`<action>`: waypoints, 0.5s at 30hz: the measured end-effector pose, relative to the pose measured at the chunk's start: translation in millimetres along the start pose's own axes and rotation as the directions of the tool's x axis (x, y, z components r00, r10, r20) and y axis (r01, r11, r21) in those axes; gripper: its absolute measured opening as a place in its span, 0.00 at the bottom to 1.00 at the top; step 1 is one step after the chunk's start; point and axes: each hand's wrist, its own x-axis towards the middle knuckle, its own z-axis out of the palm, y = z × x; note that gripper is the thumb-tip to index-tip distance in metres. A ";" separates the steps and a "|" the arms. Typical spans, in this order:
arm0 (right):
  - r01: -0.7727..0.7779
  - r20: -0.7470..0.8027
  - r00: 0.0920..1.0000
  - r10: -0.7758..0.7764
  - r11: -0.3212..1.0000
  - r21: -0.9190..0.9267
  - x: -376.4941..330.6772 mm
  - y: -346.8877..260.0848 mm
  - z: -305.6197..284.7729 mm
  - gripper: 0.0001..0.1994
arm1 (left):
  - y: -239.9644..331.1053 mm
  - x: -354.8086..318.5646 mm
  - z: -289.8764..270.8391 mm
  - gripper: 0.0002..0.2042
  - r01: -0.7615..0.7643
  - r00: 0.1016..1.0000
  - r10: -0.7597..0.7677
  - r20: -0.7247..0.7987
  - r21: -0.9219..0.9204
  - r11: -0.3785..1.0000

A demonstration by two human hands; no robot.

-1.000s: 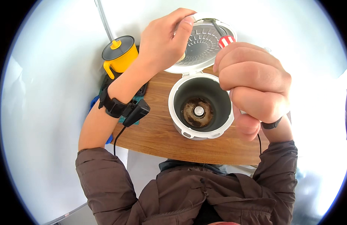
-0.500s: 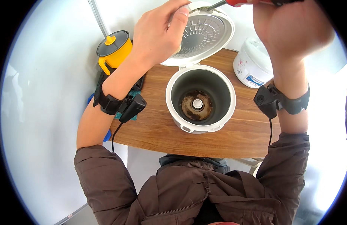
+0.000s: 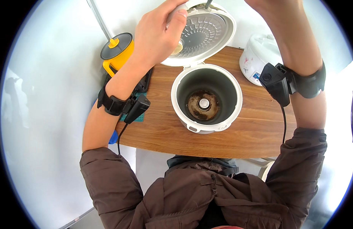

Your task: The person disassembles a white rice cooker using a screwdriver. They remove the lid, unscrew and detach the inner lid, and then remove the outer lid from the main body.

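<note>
A white rice cooker point(image 3: 176, 105) stands on the table with its lid point(image 3: 232, 28) raised and no inner pot in it; its dark well has a brown-stained heating plate point(image 3: 195, 110) around a silver centre button point(image 3: 204, 103). My left hand point(image 3: 159, 36) grips the lid's upper left edge, thumb on the inner side. The grey shaft of a screwdriver point(image 3: 208, 4) reaches into a slot at the lid's top edge. Of my right hand point(image 3: 260, 3) only the wrist end shows at the upper edge; its fingers and the screwdriver's handle are cut off.
A yellow jug with a dark lid point(image 3: 121, 49) sits at the back left, by a black device point(image 3: 144, 82) and a green mat point(image 3: 136, 114). Another white rice cooker point(image 3: 256, 55) stands at the back right. The wooden table point(image 3: 153, 133) has a curved front edge. Black cameras are strapped to both wrists.
My right hand has gone up, mostly out of view, and the red screwdriver handle with it. The shaft now stands steeper at the lid. My left hand keeps its hold; the view has shifted slightly.
</note>
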 end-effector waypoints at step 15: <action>0.061 -0.033 0.998 -0.061 0.998 -0.007 11.2 -1.8 11.7 0.11 | -9.5 0.0 -4.5 0.14 -0.047 0.998 0.055 0.042 -0.182 0.982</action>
